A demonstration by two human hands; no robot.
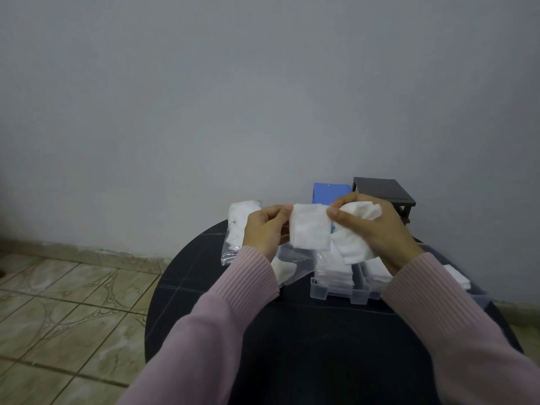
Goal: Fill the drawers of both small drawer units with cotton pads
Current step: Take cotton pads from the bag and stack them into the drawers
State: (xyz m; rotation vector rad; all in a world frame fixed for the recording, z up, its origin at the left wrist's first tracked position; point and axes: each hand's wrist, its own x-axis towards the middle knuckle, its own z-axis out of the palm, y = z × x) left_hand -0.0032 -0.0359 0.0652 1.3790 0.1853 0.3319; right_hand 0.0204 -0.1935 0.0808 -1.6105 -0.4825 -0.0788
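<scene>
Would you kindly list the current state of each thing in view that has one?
left hand: pinches the cotton pad
right hand: grips a bunch of pads
cotton pad: held up between both hands
clear drawers: out on the table, holding stacked pads
plastic bag: lying on the table, pads inside
blue drawer unit: upright
black drawer unit: upright

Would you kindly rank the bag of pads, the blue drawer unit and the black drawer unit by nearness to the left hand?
From the left hand:
1. Bag of pads, beside it, far left.
2. Blue drawer unit, back centre.
3. Black drawer unit, back right.
</scene>
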